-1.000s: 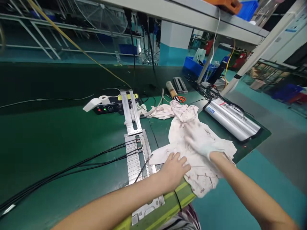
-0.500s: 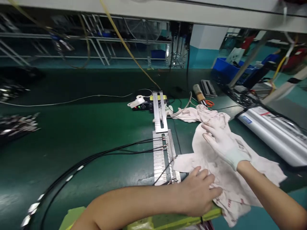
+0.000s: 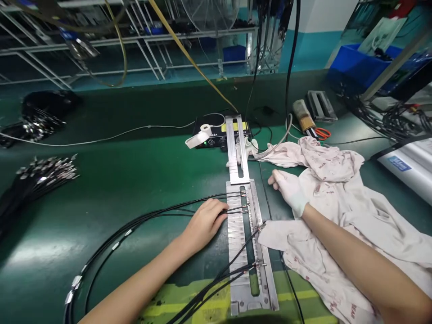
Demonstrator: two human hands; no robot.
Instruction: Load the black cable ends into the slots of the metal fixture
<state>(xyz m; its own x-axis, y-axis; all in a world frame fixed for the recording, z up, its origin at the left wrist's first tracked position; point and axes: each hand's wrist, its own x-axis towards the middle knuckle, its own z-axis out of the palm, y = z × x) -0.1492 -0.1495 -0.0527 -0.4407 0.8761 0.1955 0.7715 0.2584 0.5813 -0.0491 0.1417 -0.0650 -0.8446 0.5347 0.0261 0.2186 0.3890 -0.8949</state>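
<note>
A long slotted metal fixture (image 3: 238, 234) lies lengthwise in front of me, with black cables (image 3: 168, 211) laid across it and their metal ends in its slotted side. My bare left hand (image 3: 207, 220) is at the fixture's left edge, its fingers closed round one or more of the cables; the exact number is hidden. To the right of the fixture, my right hand (image 3: 288, 189) in a white glove has its fingers curled together, with nothing visible in them. It is beside a crumpled pale cloth (image 3: 324, 202) with red print, whose corner touches the fixture.
Behind the fixture stands a black control box (image 3: 211, 139) with a white device (image 3: 199, 136) on it. Orange scissors (image 3: 322, 133) are at the back right, near a metal block (image 3: 321, 106). Cable bundles (image 3: 43, 175) lie at left. A silver case (image 3: 411, 162) is at right.
My left hand has moved from the cloth, left and away from me, to the cables. My right hand has lifted off the cloth, moved left and curled its fingers. The view has shifted.
</note>
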